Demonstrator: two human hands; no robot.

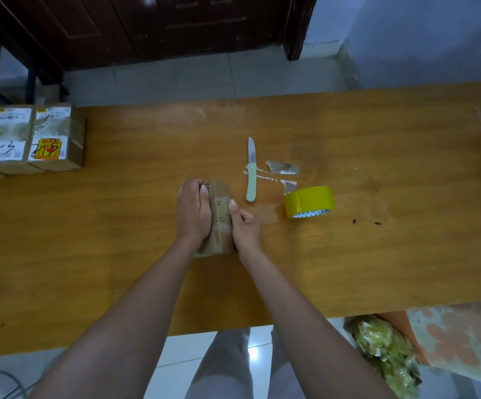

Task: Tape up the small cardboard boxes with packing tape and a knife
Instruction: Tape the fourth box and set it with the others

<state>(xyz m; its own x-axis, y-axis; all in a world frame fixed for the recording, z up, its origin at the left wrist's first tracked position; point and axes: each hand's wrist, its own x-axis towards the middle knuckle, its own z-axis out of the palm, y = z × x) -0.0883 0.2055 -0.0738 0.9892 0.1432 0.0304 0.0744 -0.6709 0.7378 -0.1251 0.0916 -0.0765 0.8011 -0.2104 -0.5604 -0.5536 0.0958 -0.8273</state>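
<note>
Box: small cardboard box [219, 217] at mid worktop [377, 254], between both hands, glossy tape already across its top.
Left hand: left hand [193, 211] lies flat over the box's left side, fingers straight, pressing.
Right hand: right hand [245, 226] against the right side, fingers curled, thumb pressing the top edge.
Handling: likely light, stiff; taped faces slick, so hold by opposite side walls.
Knife: knife [251, 171] just beyond the box, blade bare.
Tape: yellow tape roll [309, 201] to the right.
Stack: labelled boxes [29, 139] far left.
</note>
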